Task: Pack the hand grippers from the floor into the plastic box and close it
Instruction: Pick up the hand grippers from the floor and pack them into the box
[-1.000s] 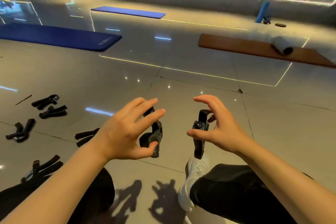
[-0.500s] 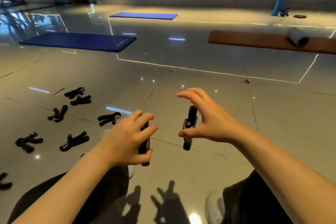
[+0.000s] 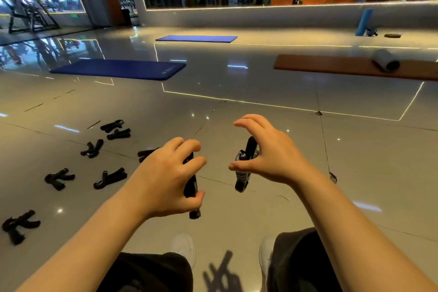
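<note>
My left hand (image 3: 166,178) holds a black hand gripper (image 3: 192,187) upright, thumb under it and fingers curled over its top. My right hand (image 3: 267,154) pinches a second black hand gripper (image 3: 244,168) between thumb and palm, its fingers arched above. Both are held above the glossy tiled floor, about a hand's width apart. Several more black hand grippers lie scattered on the floor to the left, such as one (image 3: 109,178) near my left forearm and a pair (image 3: 115,129) farther out. No plastic box is in view.
Two blue mats (image 3: 118,69) (image 3: 196,38) lie on the floor ahead left. A brown mat (image 3: 343,66) with a rolled grey towel (image 3: 385,60) lies at the right. My knees and white shoes (image 3: 184,248) are below my arms. A low lit wall crosses the back.
The view has tilted up and turned, so more of the room and more grippers on the left show. Both hands still hold their grippers, with the left one now turned more edge-on.
</note>
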`<action>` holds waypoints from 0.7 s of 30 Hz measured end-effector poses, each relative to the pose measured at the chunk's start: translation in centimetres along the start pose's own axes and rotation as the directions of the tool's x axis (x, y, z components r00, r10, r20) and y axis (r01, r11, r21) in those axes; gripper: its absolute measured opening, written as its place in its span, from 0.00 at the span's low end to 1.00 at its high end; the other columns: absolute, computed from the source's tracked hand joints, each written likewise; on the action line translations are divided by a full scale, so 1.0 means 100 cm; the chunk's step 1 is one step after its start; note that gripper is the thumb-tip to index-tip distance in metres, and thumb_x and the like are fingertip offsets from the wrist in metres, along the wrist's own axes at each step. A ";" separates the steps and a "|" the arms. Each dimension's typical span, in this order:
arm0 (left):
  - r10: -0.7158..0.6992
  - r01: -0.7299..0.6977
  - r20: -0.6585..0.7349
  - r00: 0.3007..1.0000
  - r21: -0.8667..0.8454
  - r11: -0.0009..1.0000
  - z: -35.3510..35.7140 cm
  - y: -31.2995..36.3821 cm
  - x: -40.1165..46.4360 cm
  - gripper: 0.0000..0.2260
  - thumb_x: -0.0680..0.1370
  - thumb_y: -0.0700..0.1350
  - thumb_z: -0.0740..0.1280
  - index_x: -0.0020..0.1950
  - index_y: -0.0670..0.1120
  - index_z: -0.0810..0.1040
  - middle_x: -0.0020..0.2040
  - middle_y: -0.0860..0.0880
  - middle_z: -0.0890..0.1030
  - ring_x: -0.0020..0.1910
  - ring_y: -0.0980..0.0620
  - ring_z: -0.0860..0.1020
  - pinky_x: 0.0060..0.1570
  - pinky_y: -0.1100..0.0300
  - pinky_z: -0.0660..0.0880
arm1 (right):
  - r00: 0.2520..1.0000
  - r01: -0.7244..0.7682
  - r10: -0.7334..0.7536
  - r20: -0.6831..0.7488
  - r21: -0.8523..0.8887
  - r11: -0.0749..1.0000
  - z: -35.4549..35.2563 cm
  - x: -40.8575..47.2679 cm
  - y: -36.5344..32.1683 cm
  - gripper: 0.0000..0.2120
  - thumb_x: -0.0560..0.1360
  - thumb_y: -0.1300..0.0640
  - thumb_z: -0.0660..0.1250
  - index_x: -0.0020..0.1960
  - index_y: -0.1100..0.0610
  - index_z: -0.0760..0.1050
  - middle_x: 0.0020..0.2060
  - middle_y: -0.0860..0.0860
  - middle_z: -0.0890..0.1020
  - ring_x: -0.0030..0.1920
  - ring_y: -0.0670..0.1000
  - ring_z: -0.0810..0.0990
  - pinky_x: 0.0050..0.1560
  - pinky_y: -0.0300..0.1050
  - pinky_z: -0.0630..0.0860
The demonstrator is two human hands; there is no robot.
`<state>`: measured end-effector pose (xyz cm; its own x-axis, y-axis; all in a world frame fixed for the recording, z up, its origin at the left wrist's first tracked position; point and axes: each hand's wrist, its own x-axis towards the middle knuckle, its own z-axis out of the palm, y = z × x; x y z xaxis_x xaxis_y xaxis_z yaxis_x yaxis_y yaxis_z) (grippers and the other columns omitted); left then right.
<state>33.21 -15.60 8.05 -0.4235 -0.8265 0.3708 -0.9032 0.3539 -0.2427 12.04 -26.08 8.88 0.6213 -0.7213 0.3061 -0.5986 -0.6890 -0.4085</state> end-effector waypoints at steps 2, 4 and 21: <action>-0.001 0.001 0.027 1.000 0.002 1.000 -0.003 0.019 -0.011 0.22 0.67 0.60 0.62 0.50 0.45 0.78 0.52 0.44 0.78 0.45 0.45 0.77 0.34 0.55 0.79 | 1.000 -0.015 0.015 -0.025 0.023 1.000 0.003 -0.019 -0.009 0.39 0.65 0.40 0.74 0.71 0.46 0.62 0.71 0.42 0.61 0.64 0.46 0.68 0.61 0.47 0.70; -0.002 0.002 0.045 0.999 -0.011 1.000 -0.009 0.039 -0.021 0.22 0.66 0.60 0.61 0.49 0.46 0.79 0.52 0.44 0.78 0.45 0.46 0.77 0.33 0.55 0.78 | 0.996 -0.060 0.065 -0.057 0.091 0.994 0.005 -0.039 -0.013 0.39 0.64 0.41 0.75 0.70 0.46 0.63 0.70 0.42 0.62 0.65 0.45 0.67 0.62 0.45 0.70; 0.065 -0.074 -0.070 0.995 -0.134 0.988 -0.075 0.169 -0.099 0.20 0.67 0.62 0.62 0.48 0.49 0.79 0.50 0.48 0.78 0.39 0.50 0.78 0.26 0.60 0.75 | 0.858 -0.275 0.323 -0.400 0.175 0.945 0.007 -0.243 -0.055 0.32 0.66 0.44 0.75 0.66 0.51 0.68 0.69 0.46 0.64 0.59 0.42 0.67 0.54 0.36 0.68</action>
<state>21.60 1.81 7.00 -0.4854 -0.7688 0.4163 -0.8704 0.4696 -0.1477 0.56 -4.70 3.03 0.1376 -0.8696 0.4742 -0.6480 -0.4411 -0.6209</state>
